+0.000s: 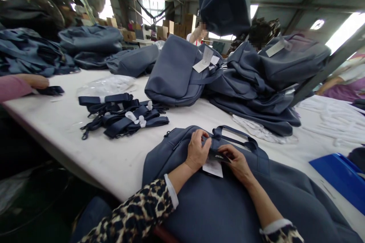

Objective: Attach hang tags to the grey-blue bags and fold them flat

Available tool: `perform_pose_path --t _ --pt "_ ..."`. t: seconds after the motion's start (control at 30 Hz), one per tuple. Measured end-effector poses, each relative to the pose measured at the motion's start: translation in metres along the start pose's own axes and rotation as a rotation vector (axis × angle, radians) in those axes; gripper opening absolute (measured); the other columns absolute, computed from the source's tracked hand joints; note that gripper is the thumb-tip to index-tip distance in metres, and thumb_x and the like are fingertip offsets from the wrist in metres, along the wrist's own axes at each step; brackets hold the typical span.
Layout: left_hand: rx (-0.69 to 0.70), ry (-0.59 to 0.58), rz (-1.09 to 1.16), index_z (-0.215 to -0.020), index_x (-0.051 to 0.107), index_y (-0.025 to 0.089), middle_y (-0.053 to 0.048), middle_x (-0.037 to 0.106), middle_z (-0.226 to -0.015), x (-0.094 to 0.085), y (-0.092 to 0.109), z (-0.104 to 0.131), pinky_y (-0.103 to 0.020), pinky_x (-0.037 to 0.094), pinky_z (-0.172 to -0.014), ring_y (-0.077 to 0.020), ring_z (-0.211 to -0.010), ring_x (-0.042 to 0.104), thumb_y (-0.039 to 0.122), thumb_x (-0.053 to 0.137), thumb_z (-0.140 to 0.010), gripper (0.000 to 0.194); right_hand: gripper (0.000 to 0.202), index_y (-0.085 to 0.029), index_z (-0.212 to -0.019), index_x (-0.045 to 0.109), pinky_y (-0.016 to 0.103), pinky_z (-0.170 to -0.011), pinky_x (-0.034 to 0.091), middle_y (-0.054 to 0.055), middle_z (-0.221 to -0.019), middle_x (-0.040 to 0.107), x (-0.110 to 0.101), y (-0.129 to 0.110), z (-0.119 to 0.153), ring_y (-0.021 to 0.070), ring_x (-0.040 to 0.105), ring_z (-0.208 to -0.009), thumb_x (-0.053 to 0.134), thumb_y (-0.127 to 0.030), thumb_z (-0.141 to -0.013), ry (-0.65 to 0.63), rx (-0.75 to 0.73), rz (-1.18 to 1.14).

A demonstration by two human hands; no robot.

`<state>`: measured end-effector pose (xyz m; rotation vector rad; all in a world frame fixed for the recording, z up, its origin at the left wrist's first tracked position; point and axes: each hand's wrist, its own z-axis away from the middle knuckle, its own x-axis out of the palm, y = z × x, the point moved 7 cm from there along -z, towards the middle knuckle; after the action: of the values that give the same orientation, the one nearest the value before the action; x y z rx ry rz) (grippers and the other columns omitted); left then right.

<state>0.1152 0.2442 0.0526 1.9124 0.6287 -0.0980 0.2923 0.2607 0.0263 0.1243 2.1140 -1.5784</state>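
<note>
A large navy bag [216,201] lies in front of me, its handle [236,133] standing up at the top edge. My left hand [199,150] is closed at that edge, thumb and fingers pinched together near the base of the handle; what sits between them is too small to make out. Just to its right, my right hand [235,161] grips a black tag [218,156] with white print. Beneath the black tag hangs a white tag [213,168] against the bag's side.
Rolled navy straps [122,115] and a clear plastic bag [105,85] lie on the white table [114,159]. Beyond are piled navy bags [173,72]. A blue tray [339,176] is at right. A co-worker's hand [37,81] is at left; another person holds up a bag [225,3].
</note>
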Motion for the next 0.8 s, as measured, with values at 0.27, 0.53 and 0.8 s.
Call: perform_pose_path --t 0.27,0.53,0.8 --pt "0.131 -0.35 -0.337 -0.089 0.056 0.022 -0.004 0.06 -0.099 0.025 -0.002 0.007 -0.037 0.043 -0.088 -0.0231 -0.099 0.051 0.017 0.061 -0.086 0.008 0.027 -0.027 -0.096 0.068 0.039 -0.093 0.047 0.005 -0.115 0.063 0.005 -0.006 0.013 0.0222 0.058 -0.11 0.051 -0.016 -0.078 -0.127 -0.146 0.253" --pt "0.119 -0.467 -0.397 -0.093 0.058 0.023 -0.006 0.06 -0.103 0.031 -0.008 0.01 -0.04 0.041 -0.088 -0.0249 -0.102 0.051 0.02 0.061 -0.089 0.006 0.037 -0.03 -0.117 0.063 0.047 -0.106 0.041 0.007 -0.129 0.057 0.013 -0.019 0.022 0.0276 0.052 -0.121 0.068 -0.041 -0.082 -0.224 -0.163 0.427" --pt "0.044 -0.357 -0.197 -0.085 0.06 0.021 -0.003 0.066 -0.09 0.026 -0.009 -0.002 -0.034 0.043 -0.085 -0.0205 -0.09 0.057 0.026 0.054 -0.093 0.012 0.049 -0.025 -0.127 0.062 0.055 -0.097 0.046 0.015 -0.127 0.065 0.032 -0.041 0.03 0.037 0.06 -0.113 0.062 -0.051 -0.086 -0.229 -0.151 0.722"
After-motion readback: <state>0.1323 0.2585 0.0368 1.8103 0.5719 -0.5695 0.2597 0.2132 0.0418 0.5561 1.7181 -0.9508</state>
